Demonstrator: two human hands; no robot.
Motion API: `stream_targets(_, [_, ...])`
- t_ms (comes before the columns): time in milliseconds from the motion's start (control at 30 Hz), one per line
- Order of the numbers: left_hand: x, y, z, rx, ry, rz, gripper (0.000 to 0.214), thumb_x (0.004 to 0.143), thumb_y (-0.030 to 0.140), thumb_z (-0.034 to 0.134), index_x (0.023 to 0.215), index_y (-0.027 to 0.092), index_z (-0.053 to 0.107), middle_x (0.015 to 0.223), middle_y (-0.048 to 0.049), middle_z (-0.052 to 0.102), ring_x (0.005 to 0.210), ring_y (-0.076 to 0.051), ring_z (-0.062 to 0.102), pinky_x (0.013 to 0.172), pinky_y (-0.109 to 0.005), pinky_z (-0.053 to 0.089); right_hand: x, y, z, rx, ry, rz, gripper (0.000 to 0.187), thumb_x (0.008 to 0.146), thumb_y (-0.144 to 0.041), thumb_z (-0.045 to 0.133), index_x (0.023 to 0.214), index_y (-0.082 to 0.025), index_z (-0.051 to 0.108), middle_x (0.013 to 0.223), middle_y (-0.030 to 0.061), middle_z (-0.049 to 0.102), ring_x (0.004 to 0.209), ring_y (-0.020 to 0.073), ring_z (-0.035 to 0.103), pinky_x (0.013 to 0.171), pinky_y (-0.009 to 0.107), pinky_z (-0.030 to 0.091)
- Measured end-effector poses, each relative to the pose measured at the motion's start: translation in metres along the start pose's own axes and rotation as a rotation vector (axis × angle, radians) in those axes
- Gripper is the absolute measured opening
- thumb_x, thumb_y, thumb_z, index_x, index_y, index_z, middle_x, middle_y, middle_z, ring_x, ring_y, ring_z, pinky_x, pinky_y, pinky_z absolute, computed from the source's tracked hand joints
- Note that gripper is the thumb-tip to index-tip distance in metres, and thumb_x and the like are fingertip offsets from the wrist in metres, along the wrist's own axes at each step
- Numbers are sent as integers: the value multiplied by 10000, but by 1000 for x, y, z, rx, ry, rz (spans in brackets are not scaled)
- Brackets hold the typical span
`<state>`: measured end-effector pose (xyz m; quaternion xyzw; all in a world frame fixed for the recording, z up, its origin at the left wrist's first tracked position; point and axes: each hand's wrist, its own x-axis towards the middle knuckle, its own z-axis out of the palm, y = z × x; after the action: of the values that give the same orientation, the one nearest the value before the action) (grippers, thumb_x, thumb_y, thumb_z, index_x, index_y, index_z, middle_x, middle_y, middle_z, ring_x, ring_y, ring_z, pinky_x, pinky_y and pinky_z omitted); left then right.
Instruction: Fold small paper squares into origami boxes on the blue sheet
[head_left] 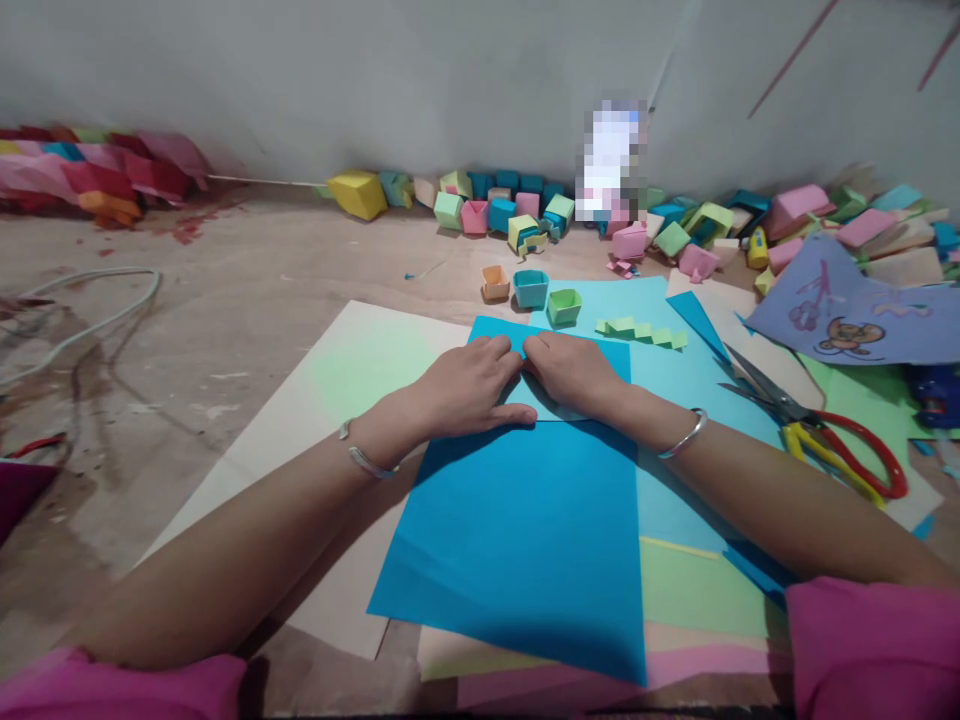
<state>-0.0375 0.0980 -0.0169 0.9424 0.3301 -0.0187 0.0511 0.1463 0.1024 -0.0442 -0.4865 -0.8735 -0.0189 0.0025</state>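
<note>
A large blue sheet of paper (517,530) lies in front of me, its lower corners toward me. My left hand (476,385) rests on its upper part, fingers curled in and thumb stretched along the sheet. Close beside it my right hand (574,372) is curled on the same sheet, its knuckles near the left hand's fingertips. Both hands appear to grip the paper there; the fingertips are partly hidden. Just below the hands a straight edge crosses the sheet, like a fold or a layer.
Scissors (810,415) with red and yellow handles lie at right. Beyond the sheet stand small orange (495,284), blue (531,290) and green (564,307) paper boxes beside a folded green strip (642,332). Several paper boxes line the wall. A white cable (154,285) lies left.
</note>
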Motion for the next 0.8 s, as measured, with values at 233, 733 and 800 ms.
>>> stream_targets(233, [2, 13, 3, 105, 3, -136, 611, 850, 704, 418, 976, 132, 591, 1015, -146, 560, 918, -298, 530, 669, -353, 388, 2, 1, 0, 6, -5, 7, 205, 976, -245, 374, 995, -164, 562, 942, 95, 648, 799, 219, 585, 538, 317, 190])
stream_targets(733, [-22, -49, -35, -48, -176, -380, 485, 570, 616, 744, 757, 187, 618, 808, -102, 634, 777, -298, 599, 600, -318, 382, 2, 11, -7, 221, 16, 19, 190, 958, -268, 408, 930, -160, 562, 918, 89, 657, 786, 189, 566, 592, 278, 260])
stream_targets(800, [-19, -48, -39, -239, -68, -412, 475, 681, 620, 657, 865, 183, 630, 842, -85, 660, 751, -254, 610, 599, -304, 399, 4, 17, -14, 339, 65, 45, 192, 951, -276, 408, 885, -171, 554, 866, 55, 643, 768, 169, 552, 624, 263, 294])
